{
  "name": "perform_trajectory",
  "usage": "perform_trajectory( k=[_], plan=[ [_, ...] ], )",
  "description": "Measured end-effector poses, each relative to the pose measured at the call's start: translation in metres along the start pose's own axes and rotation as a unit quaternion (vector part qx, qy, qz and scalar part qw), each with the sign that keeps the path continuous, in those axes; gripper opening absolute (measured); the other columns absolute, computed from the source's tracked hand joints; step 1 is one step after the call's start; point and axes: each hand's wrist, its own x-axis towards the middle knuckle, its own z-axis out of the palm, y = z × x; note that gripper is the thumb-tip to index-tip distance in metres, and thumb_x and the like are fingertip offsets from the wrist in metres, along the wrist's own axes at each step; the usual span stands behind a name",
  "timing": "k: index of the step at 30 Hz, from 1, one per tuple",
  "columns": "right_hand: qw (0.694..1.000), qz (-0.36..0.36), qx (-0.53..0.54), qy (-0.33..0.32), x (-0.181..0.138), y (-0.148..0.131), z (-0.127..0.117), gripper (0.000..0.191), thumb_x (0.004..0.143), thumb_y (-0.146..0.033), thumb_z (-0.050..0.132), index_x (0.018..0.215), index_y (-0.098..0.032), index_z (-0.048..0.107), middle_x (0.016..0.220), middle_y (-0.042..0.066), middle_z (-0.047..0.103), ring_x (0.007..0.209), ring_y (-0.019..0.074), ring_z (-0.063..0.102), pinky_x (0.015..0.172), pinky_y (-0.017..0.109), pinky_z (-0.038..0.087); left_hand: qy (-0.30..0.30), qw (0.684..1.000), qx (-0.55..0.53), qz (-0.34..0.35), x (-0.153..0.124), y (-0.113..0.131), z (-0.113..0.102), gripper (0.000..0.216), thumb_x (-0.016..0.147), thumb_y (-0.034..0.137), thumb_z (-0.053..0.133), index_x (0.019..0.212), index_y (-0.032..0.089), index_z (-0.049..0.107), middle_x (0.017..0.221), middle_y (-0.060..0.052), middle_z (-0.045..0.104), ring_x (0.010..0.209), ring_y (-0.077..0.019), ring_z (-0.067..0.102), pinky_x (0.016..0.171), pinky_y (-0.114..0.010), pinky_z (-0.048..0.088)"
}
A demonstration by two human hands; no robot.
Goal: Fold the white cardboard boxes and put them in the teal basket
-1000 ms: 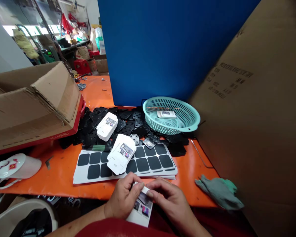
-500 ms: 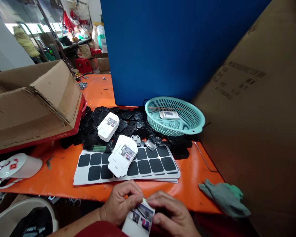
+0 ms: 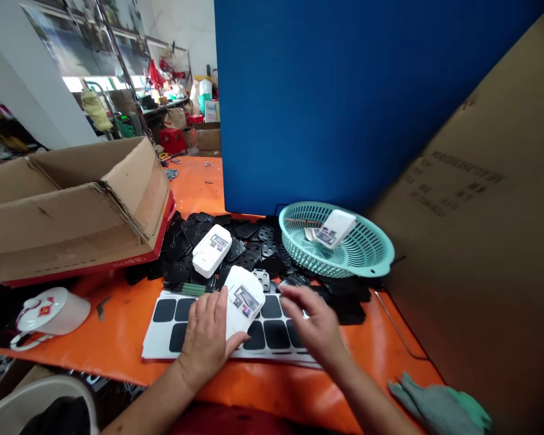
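My left hand (image 3: 205, 338) lies against the near stack of flat white printed box blanks (image 3: 242, 300), fingers along the left edge and thumb at the lower edge. My right hand (image 3: 315, 323) is in the air to the right of that stack, fingers apart, holding nothing. A small white folded box (image 3: 336, 228) is tilted in or just above the teal basket (image 3: 381, 248); I cannot tell whether it touches down. Another white box, mostly hidden, is behind it. A second stack of box blanks (image 3: 212, 251) sits farther back.
Sheets of black square stickers (image 3: 158, 335) lie under the near stack. Black plastic pieces (image 3: 181, 241) are piled behind. A cardboard carton (image 3: 72, 205) and white lidded mug (image 3: 57, 311) stand left; a blue panel (image 3: 344, 103), large cardboard (image 3: 480, 254) and grey-green glove (image 3: 435, 405) bound the right.
Both hands have come up from the table's front edge. The printed box between them has left my hands, and a box now shows tilted at the basket. My left hand has reached the near stack.
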Motion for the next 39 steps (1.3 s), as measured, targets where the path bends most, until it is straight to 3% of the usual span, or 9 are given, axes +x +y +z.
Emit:
perform_trajectory(
  k=[3, 8, 12, 15, 20, 25, 33, 36, 39],
  plan=[
    [0.976, -0.136, -0.147, -0.080, -0.018, -0.003, 0.038, 0.033, 0.087, -0.027, 0.059, 0.120, -0.022, 0.062, 0.113, 0.011, 0.069, 0.102, 0.0291, 0.059, 0.089, 0.045, 0.046, 0.031, 0.999, 0.011, 0.016, -0.005, 0.002, 0.003, 0.069, 0.088, 0.038, 0.061, 0.143, 0.010, 0.032, 0.125, -0.021, 0.055, 0.117, -0.0351, 0.050, 0.099, -0.049, 0.038],
    [0.950, -0.115, -0.269, -0.110, -0.016, -0.016, 0.061, 0.042, 0.082, -0.023, 0.064, 0.124, -0.019, 0.059, 0.116, 0.013, 0.067, 0.106, 0.0346, 0.056, 0.088, 0.052, 0.041, 0.003, 1.000, -0.013, -0.012, -0.002, 0.000, 0.007, 0.069, 0.088, 0.040, 0.059, 0.142, 0.006, 0.032, 0.133, -0.025, 0.050, 0.122, -0.0374, 0.047, 0.097, -0.053, 0.040],
    [0.991, 0.017, -0.095, -0.097, -0.008, -0.015, 0.058, 0.047, 0.075, -0.023, 0.068, 0.121, -0.018, 0.059, 0.104, 0.011, 0.065, 0.089, 0.0265, 0.061, 0.081, 0.043, 0.047, 0.064, 0.997, 0.028, 0.032, -0.001, 0.004, 0.009, 0.064, 0.088, 0.025, 0.058, 0.143, 0.006, 0.031, 0.133, -0.025, 0.051, 0.122, -0.0362, 0.048, 0.099, -0.051, 0.039],
    [0.990, 0.104, 0.036, -0.085, -0.007, -0.009, 0.052, 0.040, 0.074, -0.031, 0.068, 0.110, -0.015, 0.060, 0.086, 0.005, 0.062, 0.070, 0.0188, 0.059, 0.067, 0.033, 0.051, 0.090, 0.994, 0.042, 0.055, -0.002, 0.007, 0.009, 0.060, 0.090, 0.030, 0.057, 0.139, 0.003, 0.036, 0.128, -0.026, 0.054, 0.119, -0.0358, 0.051, 0.098, -0.049, 0.040],
    [0.990, 0.106, 0.033, -0.085, -0.023, -0.016, 0.040, 0.013, 0.071, -0.027, 0.070, 0.079, -0.018, 0.065, 0.076, 0.002, 0.063, 0.067, 0.0167, 0.055, 0.064, 0.028, 0.046, 0.109, 0.989, 0.061, 0.082, -0.001, 0.012, 0.001, 0.049, 0.092, 0.030, 0.054, 0.131, 0.000, 0.047, 0.121, -0.025, 0.060, 0.111, -0.0354, 0.056, 0.095, -0.051, 0.041],
    [0.964, 0.149, 0.172, -0.138, -0.047, -0.036, 0.039, 0.014, 0.070, -0.027, 0.070, 0.070, -0.020, 0.059, 0.075, 0.000, 0.063, 0.068, 0.0160, 0.054, 0.063, 0.027, 0.045, 0.142, 0.976, 0.004, 0.165, -0.004, 0.026, -0.009, 0.041, 0.092, 0.019, 0.047, 0.128, -0.002, 0.048, 0.111, -0.023, 0.065, 0.100, -0.0299, 0.061, 0.086, -0.043, 0.048],
    [0.941, 0.208, 0.215, -0.160, -0.065, -0.040, 0.011, 0.014, 0.070, -0.031, 0.072, 0.067, -0.018, 0.067, 0.066, 0.000, 0.061, 0.064, 0.0166, 0.056, 0.063, 0.028, 0.047, 0.071, 0.989, -0.007, 0.130, -0.025, 0.044, -0.022, 0.056, 0.089, 0.037, 0.049, 0.127, -0.004, 0.047, 0.118, -0.028, 0.062, 0.103, -0.0355, 0.063, 0.076, -0.043, 0.054],
    [0.952, 0.161, 0.185, -0.181, -0.069, -0.046, 0.000, 0.014, 0.073, -0.026, 0.070, 0.064, -0.017, 0.066, 0.071, 0.000, 0.058, 0.068, 0.0155, 0.055, 0.065, 0.026, 0.047, 0.036, 0.986, -0.102, 0.129, -0.030, 0.047, -0.019, 0.041, 0.086, 0.022, 0.046, 0.120, -0.001, 0.052, 0.102, -0.024, 0.069, 0.087, -0.0302, 0.068, 0.067, -0.037, 0.054],
    [0.974, 0.044, 0.102, -0.199, -0.074, -0.051, -0.008, 0.013, 0.083, -0.022, 0.063, 0.071, -0.019, 0.069, 0.073, 0.001, 0.059, 0.071, 0.0155, 0.057, 0.065, 0.024, 0.048, -0.074, 0.945, -0.307, 0.085, -0.028, 0.051, -0.019, 0.023, 0.087, 0.019, 0.045, 0.098, 0.009, 0.062, 0.074, -0.010, 0.068, 0.062, -0.0210, 0.063, 0.056, -0.029, 0.048]
  ],
)
